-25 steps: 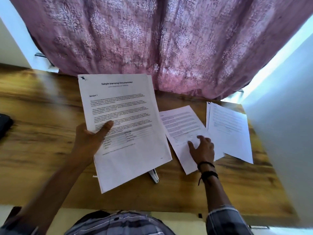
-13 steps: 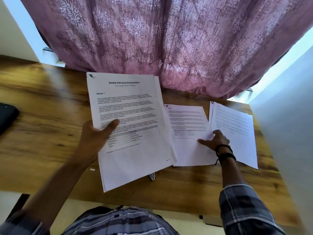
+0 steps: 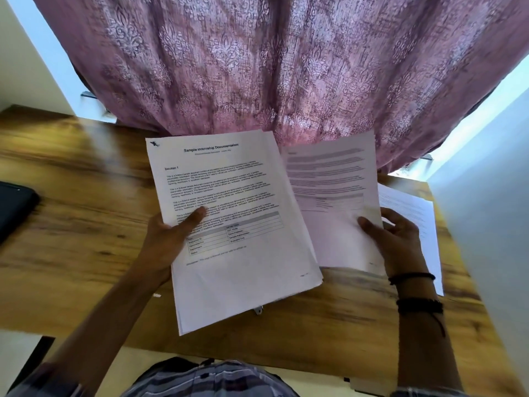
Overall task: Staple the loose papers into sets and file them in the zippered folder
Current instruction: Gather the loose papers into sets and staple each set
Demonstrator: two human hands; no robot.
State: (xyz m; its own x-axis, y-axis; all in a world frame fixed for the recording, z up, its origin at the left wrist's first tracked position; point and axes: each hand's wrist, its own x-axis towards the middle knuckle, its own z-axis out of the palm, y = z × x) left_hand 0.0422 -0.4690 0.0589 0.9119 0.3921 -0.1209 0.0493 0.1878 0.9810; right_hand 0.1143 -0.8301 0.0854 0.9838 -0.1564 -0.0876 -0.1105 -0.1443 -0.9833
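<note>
- A mauve patterned curtain fills the upper half of the frame, hanging behind a wooden table that spans the middle.
- A stack of printed pages, headed "Sample Internship Documentation", is raised off the table at centre. Its lower and right edges look fanned and uneven.
- A single sheet is raised at centre right, with its left edge tucked just behind the stack.
- More loose sheets lie flat on the table at right, partly behind the raised sheet.
- The left hand grips the stack at its left edge, thumb on top.
- The right hand pinches the single sheet at its lower right.
- A dark flat object sits at the left edge; I cannot tell whether it is the zippered folder.
- A small metal piece, possibly the stapler, peeks out below the stack.
- Advice: slide the sheet fully behind the stack, then tap the edges square on the table before stapling one corner.
</note>
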